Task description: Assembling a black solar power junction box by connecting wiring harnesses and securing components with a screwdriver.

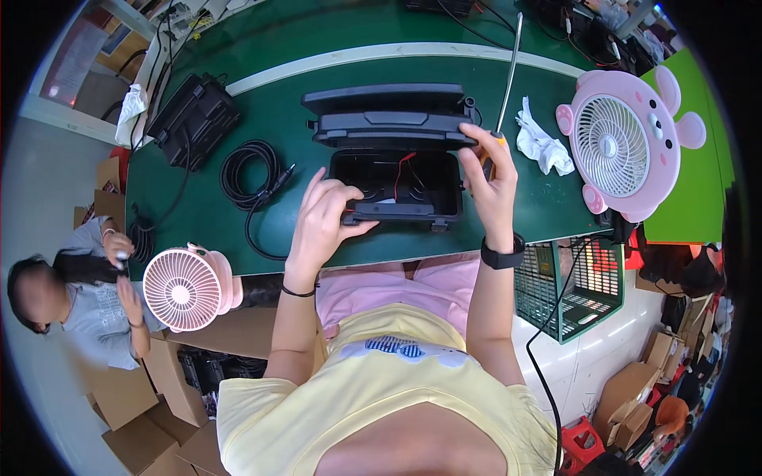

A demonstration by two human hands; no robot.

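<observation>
A black plastic case (444, 190) stands on the green table in front of me, its hinged lid (389, 127) raised at the far side. Inside, a thin red wire (406, 159) runs down toward the front wall. My left hand (321, 210) grips the case's near left corner, fingertips over the rim and thumb along the front. In my right hand (494, 178) is a screwdriver (509, 79) with an orange handle, its long shaft pointing away from me. The fingers of that hand also reach the lid's right edge.
A coiled black cable (254, 170) lies left of the case, near another black case (194, 119). Crumpled tissue (544, 143) and a pink fan (627, 143) stand right. A smaller pink fan (182, 289) is at the left edge, with a co-worker (95, 293) beyond. A green crate (571, 285) sits below.
</observation>
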